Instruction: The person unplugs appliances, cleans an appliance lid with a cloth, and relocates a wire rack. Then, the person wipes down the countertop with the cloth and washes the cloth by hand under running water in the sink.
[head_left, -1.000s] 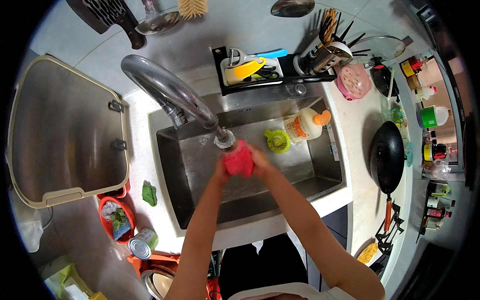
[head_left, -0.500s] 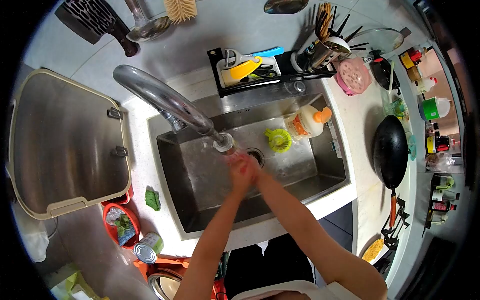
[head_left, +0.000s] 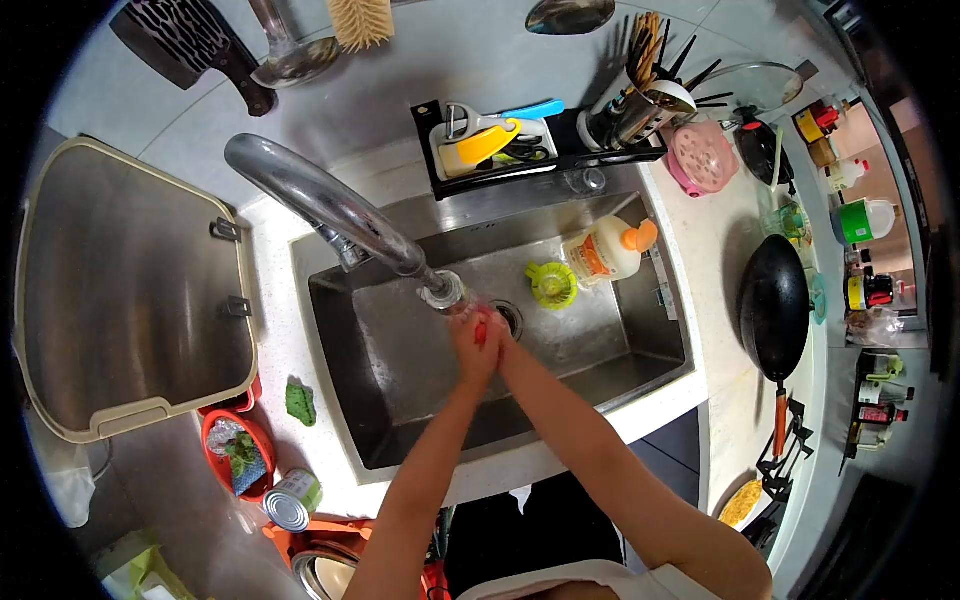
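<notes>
My left hand (head_left: 470, 342) and my right hand (head_left: 497, 338) are pressed together under the mouth of the metal faucet (head_left: 380, 238). Between them shows a small, shiny red thing (head_left: 481, 331), mostly covered by the fingers, so its kind cannot be made out. Water seems to fall over both hands, inside the steel sink (head_left: 395, 375). Just beyond my hands lies the drain (head_left: 508, 316). A yellow-green strainer-like cup (head_left: 552, 286) and a white bottle with an orange cap (head_left: 604, 250) stand in the sink to the right.
Left of the sink are a green scouring pad (head_left: 300, 401), a red basket (head_left: 240, 430) and a tin can (head_left: 292, 499). Behind it, a black rack (head_left: 437, 165) holds peelers and chopsticks. A black wok (head_left: 775, 308) sits on the right counter.
My hands stay together under the faucet and have shifted slightly, showing more of the red thing. The whole view has moved a little.
</notes>
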